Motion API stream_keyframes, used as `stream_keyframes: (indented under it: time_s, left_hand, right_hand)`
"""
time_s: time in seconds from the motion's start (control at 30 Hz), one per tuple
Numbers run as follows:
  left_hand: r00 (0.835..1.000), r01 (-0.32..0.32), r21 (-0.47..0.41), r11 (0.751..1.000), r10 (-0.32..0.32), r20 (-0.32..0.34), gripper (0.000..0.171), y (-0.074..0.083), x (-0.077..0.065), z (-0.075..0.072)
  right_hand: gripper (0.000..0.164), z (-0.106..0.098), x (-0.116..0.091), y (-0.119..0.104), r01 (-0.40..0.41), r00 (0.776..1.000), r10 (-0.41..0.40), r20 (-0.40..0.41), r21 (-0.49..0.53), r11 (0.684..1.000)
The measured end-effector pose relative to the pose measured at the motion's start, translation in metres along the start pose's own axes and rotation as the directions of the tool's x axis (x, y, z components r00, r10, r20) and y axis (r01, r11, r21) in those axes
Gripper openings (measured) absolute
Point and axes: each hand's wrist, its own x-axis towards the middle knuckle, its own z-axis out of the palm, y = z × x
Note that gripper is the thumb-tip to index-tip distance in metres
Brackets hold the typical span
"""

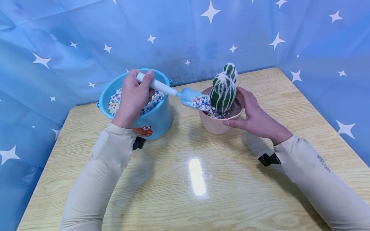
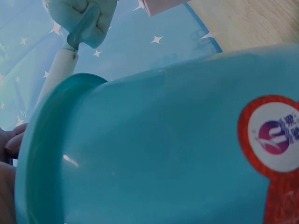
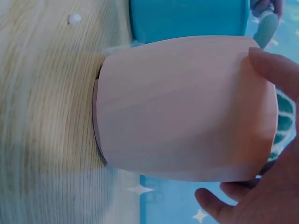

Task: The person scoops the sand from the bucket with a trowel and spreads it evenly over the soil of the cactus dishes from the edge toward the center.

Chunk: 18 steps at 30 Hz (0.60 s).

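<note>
My left hand (image 1: 133, 96) grips the white handle of a small blue scoop (image 1: 189, 97) above the blue bucket (image 1: 156, 120), which holds coloured pebbles (image 1: 115, 102). The scoop's blade carries pebbles and rests over the rim of the pink pot (image 1: 215, 125). A green cactus with white stripes (image 1: 224, 89) stands in that pot. My right hand (image 1: 252, 117) holds the pot's right side, thumb at the front rim. The right wrist view shows the pink pot (image 3: 187, 109) side-on with my fingers (image 3: 275, 70) around it. The left wrist view is filled by the bucket's wall (image 2: 163, 154).
A light wooden table (image 1: 196, 179) carries everything, with a stray white pebble (image 1: 223, 148) in front of the pot. Blue star-printed cloth (image 1: 185, 35) hangs behind and along both sides. The bucket has a red and white sticker (image 1: 143, 131).
</note>
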Motion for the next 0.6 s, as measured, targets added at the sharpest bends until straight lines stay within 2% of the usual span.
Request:
stream_keyframes:
  time_s: [0.23, 0.6]
  left_hand:
    - [1.000, -0.009, 0.003, 1.000, 0.009, 0.003, 0.030, 0.0008, 0.0001, 0.0026]
    - [1.000, -0.001, 0.004, 1.000, 0.001, 0.003, 0.031, 0.0032, 0.0006, 0.0025]
  right_hand:
    - [0.112, -0.0006, -0.0002, -0.0002, 0.009, 1.000, -0.009, -0.020, -0.021, 1.000]
    - [0.109, -0.0018, -0.0008, 0.0029, 0.039, 0.999, -0.039, 0.029, 0.012, 0.999]
